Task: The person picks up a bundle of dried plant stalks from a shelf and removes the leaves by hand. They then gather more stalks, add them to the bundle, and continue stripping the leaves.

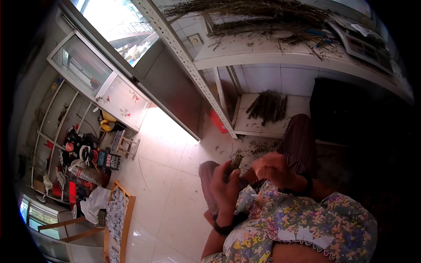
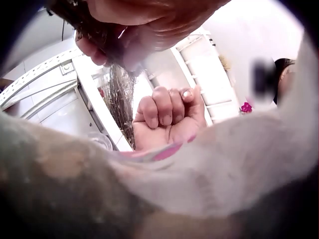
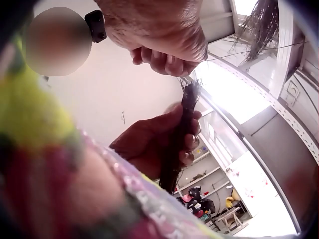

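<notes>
The left hand [image 1: 226, 186] is curled round a bundle of dark stems [image 3: 175, 144], its thumb and fingers on opposite sides of the stems. The right hand [image 1: 272, 170] is a loose fist just beside it. In the right wrist view a thin strand [image 3: 254, 52] runs off sideways near that fist; whether the fingers hold it, I cannot tell.

The bundle is held up in front of the person. The right wrist view shows what the head view mostly hides behind the left hand: the long axis stands steep, leaning slightly, with the frayed end pointing up towards the right fist and apart from it. The other end disappears behind the clothing. The left wrist view gives the right hand's curled fingers and palm side, with wispy twigs [image 2: 119, 97] below the left hand; whether these belong to the bundle is unclear.

Only the head view takes in the wider room: long dry branches [image 1: 263, 19] heaped on the upper shelf [image 1: 250, 48], a stack of short dark stem bundles [image 1: 267, 107] on the lower shelf [image 1: 300, 104], and twig scraps [image 1: 261, 148] on the tiled floor [image 1: 169, 193].
</notes>
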A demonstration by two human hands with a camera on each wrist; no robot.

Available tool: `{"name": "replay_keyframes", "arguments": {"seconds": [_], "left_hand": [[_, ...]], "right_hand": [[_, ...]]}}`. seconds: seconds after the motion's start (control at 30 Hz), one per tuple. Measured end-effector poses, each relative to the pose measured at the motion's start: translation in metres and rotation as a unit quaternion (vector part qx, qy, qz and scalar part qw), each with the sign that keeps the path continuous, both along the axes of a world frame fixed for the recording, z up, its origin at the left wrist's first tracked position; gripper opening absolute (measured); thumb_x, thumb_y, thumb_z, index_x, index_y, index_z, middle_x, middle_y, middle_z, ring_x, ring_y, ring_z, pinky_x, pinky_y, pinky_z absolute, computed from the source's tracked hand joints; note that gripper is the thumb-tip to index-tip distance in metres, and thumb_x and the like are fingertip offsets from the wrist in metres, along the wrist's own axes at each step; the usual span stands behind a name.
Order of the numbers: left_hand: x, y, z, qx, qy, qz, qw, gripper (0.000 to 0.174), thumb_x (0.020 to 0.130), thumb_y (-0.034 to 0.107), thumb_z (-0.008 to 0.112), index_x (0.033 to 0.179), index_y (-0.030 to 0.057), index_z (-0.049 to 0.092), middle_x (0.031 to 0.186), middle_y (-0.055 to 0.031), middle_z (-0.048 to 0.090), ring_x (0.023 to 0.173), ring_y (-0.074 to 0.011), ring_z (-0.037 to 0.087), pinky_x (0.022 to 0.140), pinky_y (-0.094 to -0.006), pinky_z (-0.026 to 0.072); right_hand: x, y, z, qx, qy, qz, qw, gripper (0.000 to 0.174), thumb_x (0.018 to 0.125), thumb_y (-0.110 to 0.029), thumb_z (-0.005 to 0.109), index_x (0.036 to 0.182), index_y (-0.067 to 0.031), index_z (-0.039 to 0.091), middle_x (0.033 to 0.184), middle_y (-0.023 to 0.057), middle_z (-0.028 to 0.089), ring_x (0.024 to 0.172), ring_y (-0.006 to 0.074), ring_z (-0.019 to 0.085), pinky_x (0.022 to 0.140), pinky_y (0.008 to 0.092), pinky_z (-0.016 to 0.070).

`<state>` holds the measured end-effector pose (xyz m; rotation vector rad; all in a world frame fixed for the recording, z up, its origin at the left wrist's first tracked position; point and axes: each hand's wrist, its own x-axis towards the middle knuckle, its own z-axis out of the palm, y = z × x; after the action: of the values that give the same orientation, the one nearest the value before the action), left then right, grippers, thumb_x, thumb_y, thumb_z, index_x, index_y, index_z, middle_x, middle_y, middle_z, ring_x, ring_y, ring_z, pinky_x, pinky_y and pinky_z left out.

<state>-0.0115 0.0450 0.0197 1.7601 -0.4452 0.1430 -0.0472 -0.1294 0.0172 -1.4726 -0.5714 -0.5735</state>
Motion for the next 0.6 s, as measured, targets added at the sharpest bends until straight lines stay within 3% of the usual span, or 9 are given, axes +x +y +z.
{"name": "replay_keyframes", "arguments": {"seconds": [0.07, 0.13, 0.23, 0.33, 0.53, 0.6], "left_hand": [[0.003, 0.002, 0.002, -0.068, 0.085, -0.041, 0.993, 0.026, 0.089, 0.007, 0.060, 0.111, -0.0057, 0.061, 0.094, -0.0054, 0.065, 0.081, -0.0107, 0.059, 0.075, -0.0238, 0.0469], [-0.001, 0.005, 0.011, -0.159, 0.208, -0.086, 0.961, 0.028, 0.092, 0.012, 0.056, 0.113, -0.0052, 0.061, 0.093, -0.0058, 0.065, 0.078, -0.0105, 0.058, 0.073, -0.0231, 0.0466], [0.001, 0.010, 0.006, -0.226, 0.298, -0.153, 0.915, 0.029, 0.094, 0.015, 0.053, 0.114, -0.0049, 0.061, 0.090, -0.0058, 0.064, 0.074, -0.0113, 0.057, 0.070, -0.0235, 0.0466], [-0.003, 0.011, 0.011, -0.246, 0.318, -0.170, 0.899, 0.027, 0.092, 0.009, 0.049, 0.110, -0.0082, 0.057, 0.088, -0.0074, 0.060, 0.076, -0.0151, 0.055, 0.071, -0.0266, 0.0456], [0.004, 0.016, -0.001, -0.291, 0.305, -0.289, 0.860, 0.027, 0.093, 0.011, 0.046, 0.109, -0.0073, 0.057, 0.083, -0.0084, 0.058, 0.071, -0.0154, 0.052, 0.068, -0.0261, 0.0431], [0.004, 0.015, -0.002, -0.291, 0.279, -0.284, 0.870, 0.029, 0.094, 0.017, 0.050, 0.109, -0.0064, 0.058, 0.081, -0.0081, 0.058, 0.067, -0.0147, 0.052, 0.063, -0.0262, 0.0423]], "right_hand": [[-0.001, -0.003, -0.003, 0.053, 0.086, -0.003, 0.995, 0.019, 0.092, -0.011, 0.055, 0.077, 0.0006, 0.057, 0.059, 0.0014, 0.053, 0.053, 0.0079, 0.050, 0.049, 0.0263, 0.0386], [0.010, 0.000, -0.011, 0.123, 0.079, 0.000, 0.989, 0.022, 0.094, -0.012, 0.052, 0.077, -0.0002, 0.055, 0.062, -0.0008, 0.051, 0.054, 0.0047, 0.045, 0.049, 0.0237, 0.0356], [0.016, -0.003, -0.010, 0.184, 0.124, 0.025, 0.975, 0.023, 0.096, -0.014, 0.050, 0.077, -0.0009, 0.053, 0.064, -0.0025, 0.047, 0.055, 0.0026, 0.038, 0.050, 0.0210, 0.0315], [0.017, -0.004, -0.008, 0.198, 0.174, 0.037, 0.964, 0.025, 0.098, -0.015, 0.049, 0.077, -0.0023, 0.051, 0.063, -0.0035, 0.043, 0.054, 0.0018, 0.034, 0.049, 0.0207, 0.0281], [0.025, -0.005, -0.019, 0.238, 0.189, 0.097, 0.948, 0.027, 0.099, -0.017, 0.047, 0.075, -0.0048, 0.047, 0.062, -0.0043, 0.040, 0.052, 0.0015, 0.031, 0.047, 0.0208, 0.0260], [0.026, -0.006, -0.021, 0.255, 0.180, 0.117, 0.943, 0.026, 0.100, -0.017, 0.046, 0.076, -0.0048, 0.048, 0.062, -0.0043, 0.040, 0.052, 0.0015, 0.032, 0.046, 0.0208, 0.0259]]}}
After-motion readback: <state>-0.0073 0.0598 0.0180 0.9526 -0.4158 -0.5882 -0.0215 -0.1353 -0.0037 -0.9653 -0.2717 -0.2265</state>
